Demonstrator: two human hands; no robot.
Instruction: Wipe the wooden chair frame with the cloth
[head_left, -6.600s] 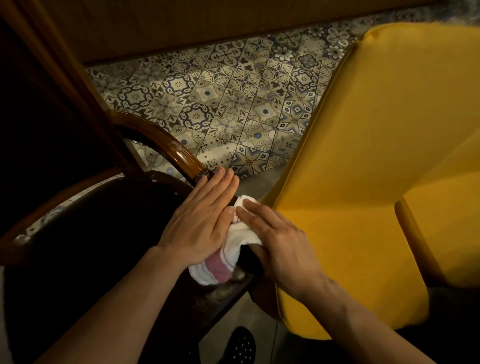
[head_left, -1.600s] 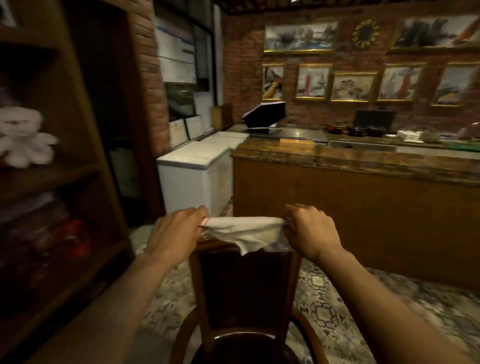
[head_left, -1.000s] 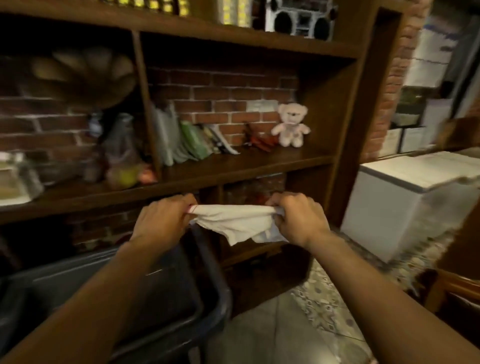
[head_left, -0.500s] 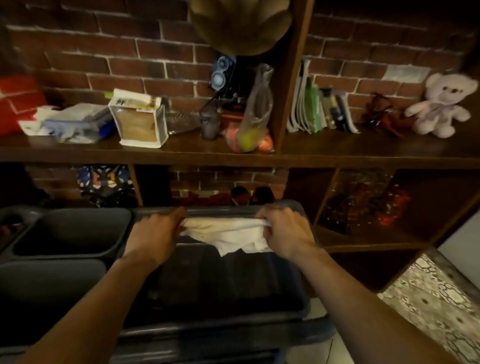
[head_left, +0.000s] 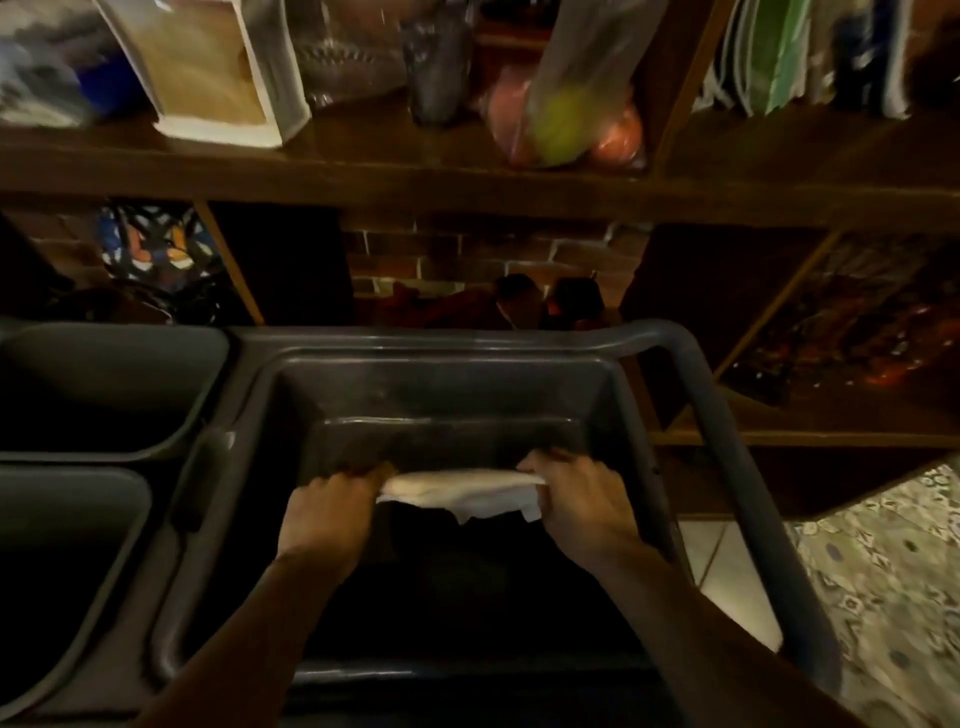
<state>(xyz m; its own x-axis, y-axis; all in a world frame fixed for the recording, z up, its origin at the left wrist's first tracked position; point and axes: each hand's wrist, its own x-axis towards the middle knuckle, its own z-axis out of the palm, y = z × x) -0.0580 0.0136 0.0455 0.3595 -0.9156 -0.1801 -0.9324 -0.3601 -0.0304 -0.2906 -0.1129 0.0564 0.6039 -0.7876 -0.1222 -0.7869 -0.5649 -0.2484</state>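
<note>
Ends of the cloth (head_left: 460, 486) hidden inside both fists, left hand (head_left: 328, 512) and right hand (head_left: 584, 501); fingertips curled out of sight. Near part of the dark bin (head_left: 441, 384) too dark to read, bottom not clear. Two grey tubs (head_left: 104, 384) at left cut by the picture's edge. Shelf (head_left: 363, 176) things above blurred and cut at the top: a box (head_left: 208, 67), a bag (head_left: 571, 114) with round yellow and orange shapes. Lower compartments dark, contents not recognisable. Both forearms cut by the bottom edge.
</note>
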